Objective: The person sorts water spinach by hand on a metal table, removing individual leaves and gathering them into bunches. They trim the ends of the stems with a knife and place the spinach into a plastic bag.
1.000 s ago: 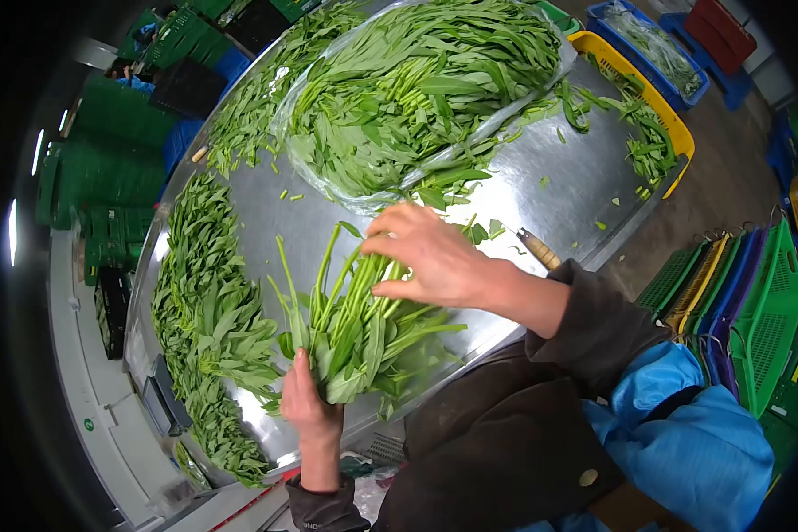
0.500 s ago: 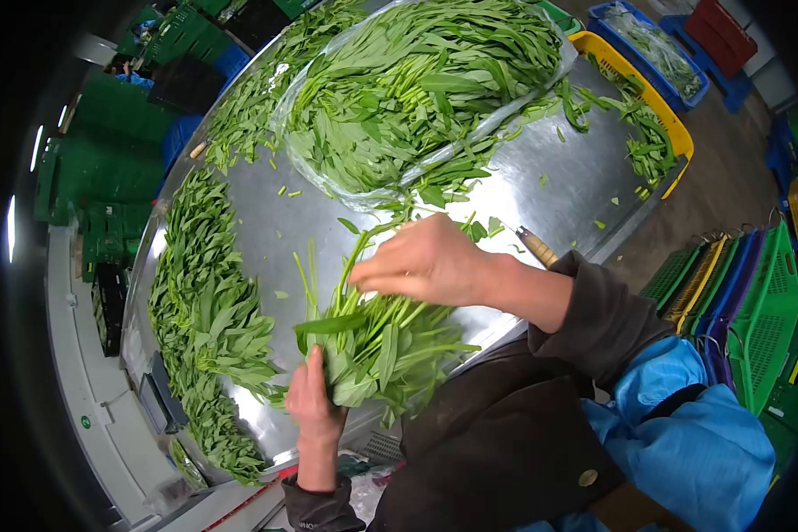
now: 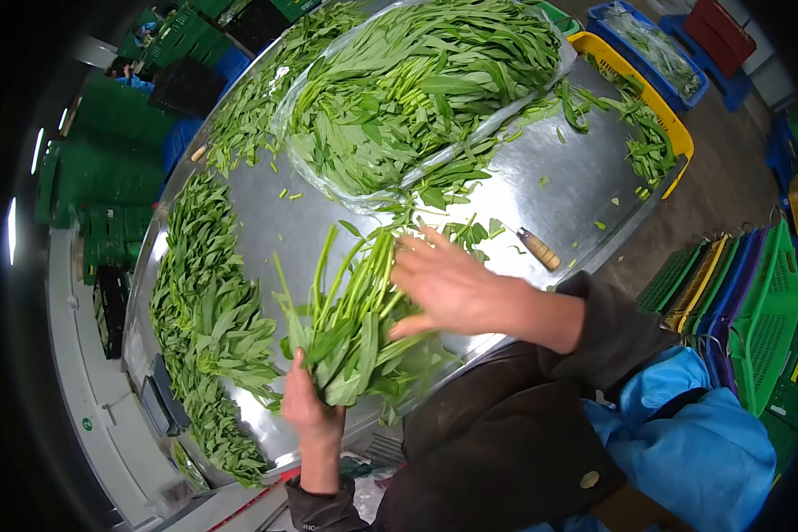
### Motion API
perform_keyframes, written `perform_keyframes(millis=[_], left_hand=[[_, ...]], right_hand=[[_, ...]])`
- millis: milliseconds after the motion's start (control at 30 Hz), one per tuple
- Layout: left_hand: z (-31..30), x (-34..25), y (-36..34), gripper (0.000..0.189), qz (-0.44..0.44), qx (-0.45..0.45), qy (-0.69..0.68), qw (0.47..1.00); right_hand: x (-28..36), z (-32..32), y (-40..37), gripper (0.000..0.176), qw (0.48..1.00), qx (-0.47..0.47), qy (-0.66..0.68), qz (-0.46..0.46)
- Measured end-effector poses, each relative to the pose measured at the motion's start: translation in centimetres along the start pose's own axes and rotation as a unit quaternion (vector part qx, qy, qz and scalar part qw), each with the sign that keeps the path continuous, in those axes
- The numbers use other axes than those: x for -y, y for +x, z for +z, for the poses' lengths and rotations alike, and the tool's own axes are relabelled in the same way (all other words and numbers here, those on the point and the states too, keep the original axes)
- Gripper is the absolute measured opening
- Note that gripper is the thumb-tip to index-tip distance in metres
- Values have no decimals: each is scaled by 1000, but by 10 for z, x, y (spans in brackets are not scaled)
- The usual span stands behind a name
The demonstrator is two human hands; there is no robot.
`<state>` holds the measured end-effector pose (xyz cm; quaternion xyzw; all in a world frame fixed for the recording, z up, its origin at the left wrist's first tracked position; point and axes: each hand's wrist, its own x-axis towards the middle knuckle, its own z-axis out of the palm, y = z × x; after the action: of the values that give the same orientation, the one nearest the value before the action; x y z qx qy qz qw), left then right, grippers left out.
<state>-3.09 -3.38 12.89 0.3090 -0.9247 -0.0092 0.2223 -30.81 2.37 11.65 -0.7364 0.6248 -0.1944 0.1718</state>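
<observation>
Left hand (image 3: 309, 406) is gripping the bunch of greens (image 3: 350, 310) at its leafy end. Right hand (image 3: 452, 288), fingers spread, is pressing flat against that bunch above the surface (image 3: 559, 168).

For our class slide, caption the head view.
Left hand holds a bunch of greens over a steel table; open right hand touches it.

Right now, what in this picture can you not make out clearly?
Head view only:
1. Left hand: its grip fingers are hidden behind the bunch of greens.
2. Middle of the bunch: covered by the open right hand.
3. Knife: blade too small to tell.
4. Table: near edge partly hidden by the dark sleeve.
</observation>
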Motion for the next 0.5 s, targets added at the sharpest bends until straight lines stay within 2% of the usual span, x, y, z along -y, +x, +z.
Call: perform_keyframes(millis=[33,100,133,167,200,233,267,300,333,367,400,433,500], left_hand=[[-1,-4,5,83,19,2,5,1000],[0,-3,2,82,24,1,2,1000],[1,-2,0,82,23,-1,3,1000],[0,1,-3,81,14,-5,3,1000],[0,2,-5,80,5,-9,2,1000],[1,2,-7,80,4,-8,2,1000],[1,3,-8,79,-13,-11,-10,1000],[1,5,-10,78,-30,-14,-22,999],[2,9,-17,78,-85,1,-75,994],[1,9,-17,78,-86,1,-75,993],[-4,7,-15,80,-56,11,-63,996],[-7,6,-15,82,-25,23,-52,998],[-5,8,-18,83,-25,17,-59,998]], right_hand=[[4,4,4,59,1000,-2,0,0],[7,12,11,62,993,44,112,-14],[6,10,16,47,993,62,99,-18],[3,12,19,47,993,62,99,-19],[-1,19,20,40,952,25,304,9],[-7,29,22,33,868,-12,495,38],[-17,49,28,22,845,-24,533,40],[-19,33,26,23,802,33,579,144],[-22,32,24,22,702,33,698,135],[-25,33,21,22,586,32,800,124],[-33,37,16,23,543,59,833,91],[-39,32,13,23,542,60,833,91],[-56,16,13,25,407,-71,907,-84]])
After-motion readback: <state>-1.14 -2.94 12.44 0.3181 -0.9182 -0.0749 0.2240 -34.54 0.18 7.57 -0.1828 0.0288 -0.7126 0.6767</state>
